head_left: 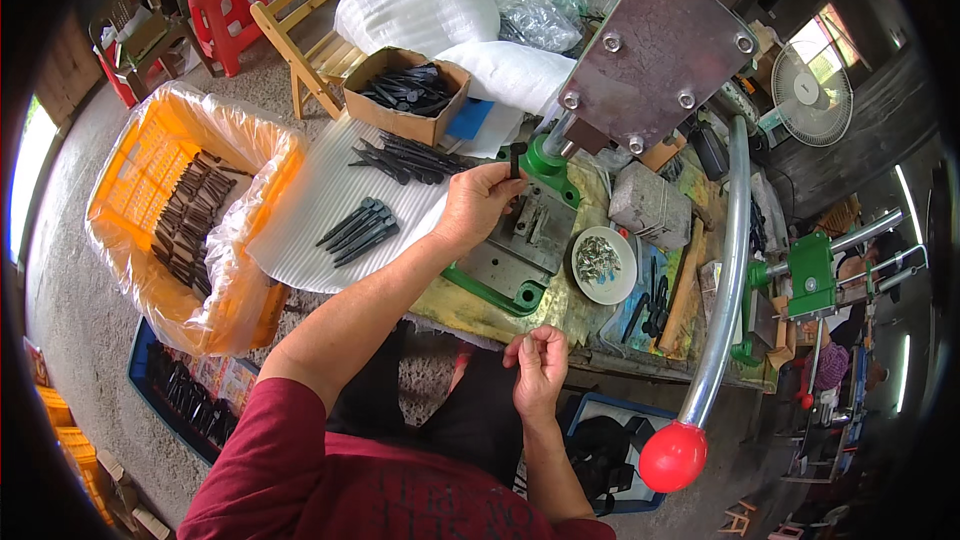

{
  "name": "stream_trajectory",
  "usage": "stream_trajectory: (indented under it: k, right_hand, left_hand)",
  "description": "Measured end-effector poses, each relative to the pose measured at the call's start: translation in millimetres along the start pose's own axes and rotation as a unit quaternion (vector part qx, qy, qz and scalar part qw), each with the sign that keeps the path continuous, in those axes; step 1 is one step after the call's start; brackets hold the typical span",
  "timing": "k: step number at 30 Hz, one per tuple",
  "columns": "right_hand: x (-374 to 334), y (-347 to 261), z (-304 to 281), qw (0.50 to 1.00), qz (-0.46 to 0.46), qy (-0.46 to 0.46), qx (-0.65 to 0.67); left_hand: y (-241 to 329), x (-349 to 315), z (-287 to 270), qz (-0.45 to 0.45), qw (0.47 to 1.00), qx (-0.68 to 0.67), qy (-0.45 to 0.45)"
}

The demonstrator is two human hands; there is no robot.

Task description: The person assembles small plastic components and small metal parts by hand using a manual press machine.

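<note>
My left hand (476,208) is over the base of a green hand press (490,285), its fingers closed on a slim black piece (517,160) held upright near the press column. Below the bench edge, in front of my lap, my right hand (538,365) is closed with thumb and fingertips together; what they hold, if anything, is too small to tell. A steel block (535,225) sits on the press base under my left hand. Just right of it stands a white bowl (604,266) of small metal parts. Long black tapered pieces (360,230) lie on white foam sheet left of my left hand.
The press's steel lever (735,270) with a red ball (672,457) curves down at right. A cardboard box (405,98) of black pieces stands behind the foam. An orange crate (195,220) lined with plastic is at left. A stone block (650,198) rests behind the bowl.
</note>
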State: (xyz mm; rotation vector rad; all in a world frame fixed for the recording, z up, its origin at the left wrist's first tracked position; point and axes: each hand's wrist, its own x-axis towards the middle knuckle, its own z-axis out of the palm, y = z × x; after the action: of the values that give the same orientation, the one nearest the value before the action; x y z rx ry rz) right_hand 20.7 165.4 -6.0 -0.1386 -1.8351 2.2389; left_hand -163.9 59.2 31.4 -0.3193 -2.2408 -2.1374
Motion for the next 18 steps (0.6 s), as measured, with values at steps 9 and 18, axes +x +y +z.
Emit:
stream_trajectory:
  k: [9, 18]
  right_hand:
    - [-1.7, 1.3, -5.3, 1.000, 0.007, 0.001, 0.015]
    - [18.3, -53.1, -25.2, 0.970, -0.233, 0.074, -0.016]
  left_hand:
    - [-3.2, 2.6, 2.4, 0.033, 0.998, 0.046, -0.001]
    - [-2.3, 10.2, 1.9, 0.232, 0.961, 0.140, -0.042]
